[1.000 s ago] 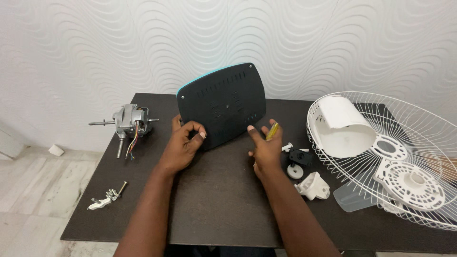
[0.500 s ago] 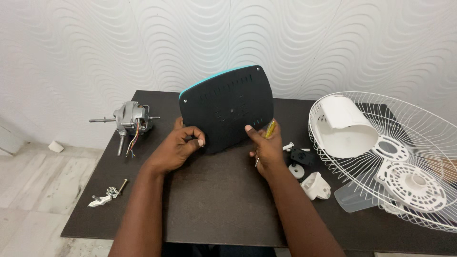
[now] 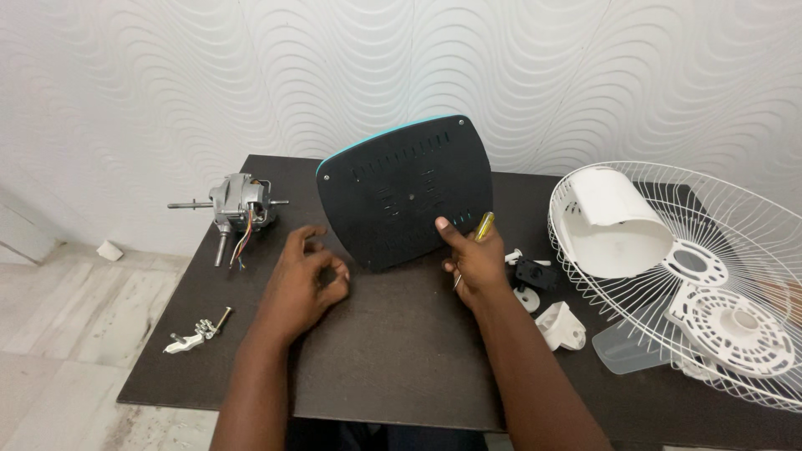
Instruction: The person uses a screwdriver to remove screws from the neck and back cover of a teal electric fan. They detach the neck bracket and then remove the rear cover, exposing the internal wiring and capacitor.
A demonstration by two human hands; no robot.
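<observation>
Head view
Panel: a dark, rounded-square base panel (image 3: 405,192) with a teal edge stands tilted upright on the dark table (image 3: 393,359), near its far middle.
Right hand: the right hand (image 3: 474,259) grips the panel's lower right edge, thumb pressed on its face, the other fingers behind it; a yellow-handled screwdriver (image 3: 483,226) is tucked in the same hand.
Left hand: the left hand (image 3: 305,280) is just left of the panel, off it, fingers curled loosely with thumb and fingertips close together; whether they pinch anything I cannot tell.
Left side: a bare fan motor (image 3: 238,209) with coloured wires lies far left; small metal hardware (image 3: 196,331) lies near left.
Right side: a white wire fan guard (image 3: 735,242) holds a white motor housing (image 3: 614,221); small black and white parts (image 3: 535,276) lie beside the right hand.
</observation>
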